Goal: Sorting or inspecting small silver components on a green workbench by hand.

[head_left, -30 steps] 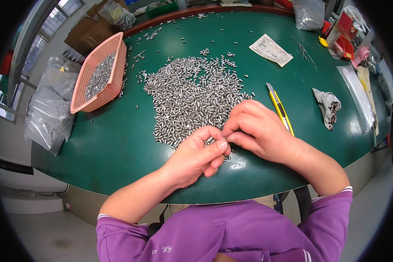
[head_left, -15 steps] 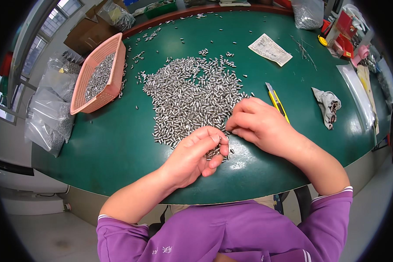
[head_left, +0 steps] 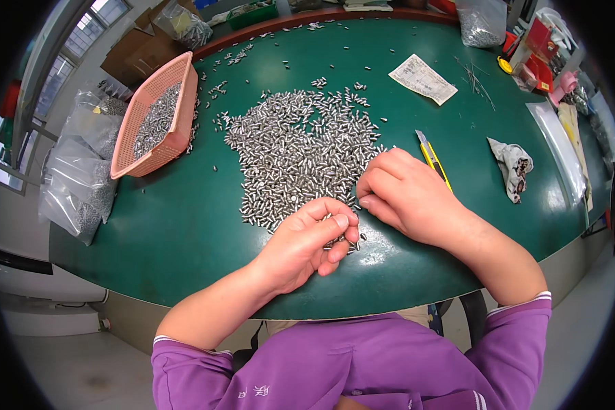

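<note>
A broad heap of small, shiny, bullet-shaped metal pins (head_left: 301, 154) lies in the middle of the green table. My left hand (head_left: 307, 239) is curled at the heap's near edge, thumb pressed against the forefinger. Several pins show in the hollow of its fingers; whether the hand holds them or they lie on the table, I cannot tell. My right hand (head_left: 406, 195) rests at the heap's right edge, close to the left fingertips. Its thumb and fingers are drawn together, and whatever is between them is hidden. Beyond it lies a yellow box cutter (head_left: 433, 160), blade out.
A pink plastic basket (head_left: 184, 113) of pins stands at the left, beside clear bags (head_left: 82, 184) of metal parts. A paper slip (head_left: 422, 79), thin wires (head_left: 477, 83) and a crumpled grey cloth (head_left: 511, 167) lie on the right. Plastic sleeves (head_left: 559, 150) lie at the right edge.
My right hand has shifted very slightly, its fingertips drawing a little to the right and up. The left thumb has edged slightly toward the fingertips. The heap looks the same.
</note>
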Available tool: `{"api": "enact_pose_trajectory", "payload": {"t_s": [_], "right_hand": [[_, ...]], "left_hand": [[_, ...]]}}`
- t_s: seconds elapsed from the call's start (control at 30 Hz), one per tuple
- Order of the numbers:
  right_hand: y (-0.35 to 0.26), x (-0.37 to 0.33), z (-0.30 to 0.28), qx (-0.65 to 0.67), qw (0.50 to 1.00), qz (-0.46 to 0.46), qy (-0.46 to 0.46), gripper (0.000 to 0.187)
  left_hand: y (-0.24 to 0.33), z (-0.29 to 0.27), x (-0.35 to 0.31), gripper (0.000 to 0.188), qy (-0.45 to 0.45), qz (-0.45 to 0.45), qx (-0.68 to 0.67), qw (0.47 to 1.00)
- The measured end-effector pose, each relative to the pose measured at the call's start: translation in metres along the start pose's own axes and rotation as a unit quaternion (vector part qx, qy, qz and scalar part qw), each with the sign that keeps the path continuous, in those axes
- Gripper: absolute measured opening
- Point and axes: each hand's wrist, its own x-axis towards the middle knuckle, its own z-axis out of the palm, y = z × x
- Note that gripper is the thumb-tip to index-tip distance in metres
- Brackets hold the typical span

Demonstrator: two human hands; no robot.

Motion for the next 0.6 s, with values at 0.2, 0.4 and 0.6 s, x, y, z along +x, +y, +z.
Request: {"api": "enact_pose_trajectory", "payload": {"t_s": [0.2, 0.4, 0.6], "right_hand": [[-0.0090, 0.0015, -0.0046, 0.104, 0.994, -0.032, 0.026, 0.014], [-0.0083, 0.0014, -0.0011, 0.203, 0.979, -0.025, 0.023, 0.012], [-0.0007, -0.0009, 0.0007, 0.096, 0.995, 0.034, 0.011, 0.011]], "left_hand": [[-0.0043, 0.0016, 0.0005, 0.013, 0.014, 0.004, 0.016, 1.000], [-0.0024, 0.0015, 0.0000, 0.014, -0.017, -0.003, 0.030, 0.999], [0.0000, -0.0005, 0.0000, 0.017, 0.004, -0.008, -0.001, 1.000]]}}
